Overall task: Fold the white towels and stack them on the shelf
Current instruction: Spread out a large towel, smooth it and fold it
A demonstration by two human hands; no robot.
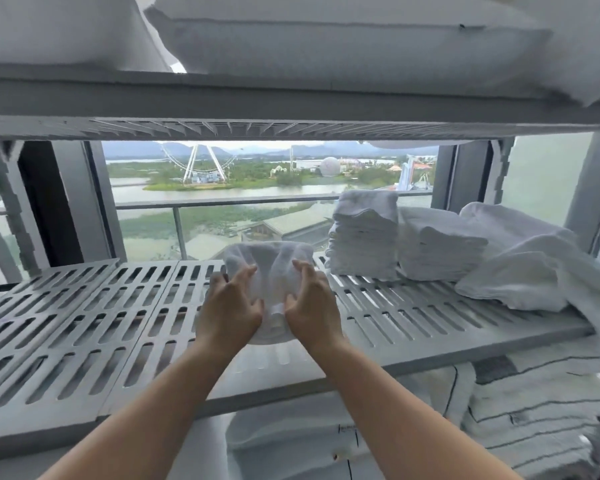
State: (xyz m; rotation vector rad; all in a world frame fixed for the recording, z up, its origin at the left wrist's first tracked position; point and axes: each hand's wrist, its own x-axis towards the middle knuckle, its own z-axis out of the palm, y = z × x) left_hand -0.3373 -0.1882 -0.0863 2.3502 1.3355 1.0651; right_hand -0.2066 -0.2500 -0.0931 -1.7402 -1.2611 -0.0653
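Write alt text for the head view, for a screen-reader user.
The left hand and right hand grip a bunched white towel on a slatted grey shelf. Right of it stand a tall stack of folded towels and a lower stack, then a loose heap of towels; pillows lie on the shelf above.

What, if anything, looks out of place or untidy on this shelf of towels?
The loose towels at the shelf's right end lie in a slumped heap, one drooping over the edge, unlike the two neat stacks beside them. The gripped small towel is simply mid-fold.
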